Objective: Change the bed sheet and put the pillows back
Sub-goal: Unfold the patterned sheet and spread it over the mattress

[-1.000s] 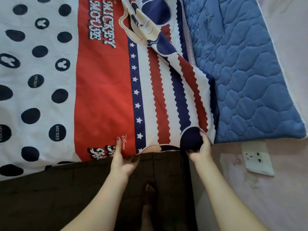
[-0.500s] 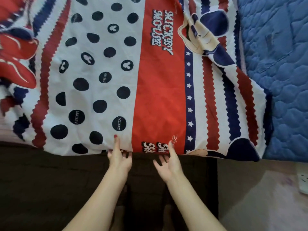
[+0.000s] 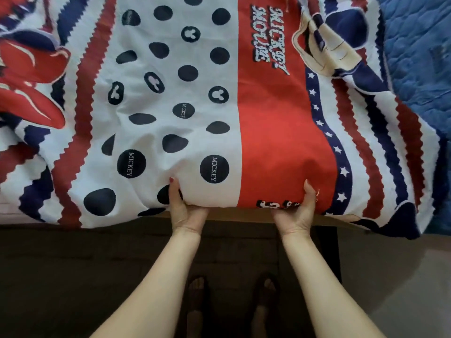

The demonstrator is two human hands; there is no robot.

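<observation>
Cotton bed sheet [image 3: 185,132], printed in white with dark dots, a red band and red-and-navy wavy stripes, lies spread over the bed, its near edge bunched in both hands. Left hand [image 3: 185,211] grips the dotted white part, thumb on top and fingers curled under the edge. Right hand [image 3: 299,213] grips the red band likewise. Beyond the right hand, blue quilted mattress pad [image 3: 419,52] lies uncovered. Below both hands, dark bed frame [image 3: 73,252] runs across.
</observation>
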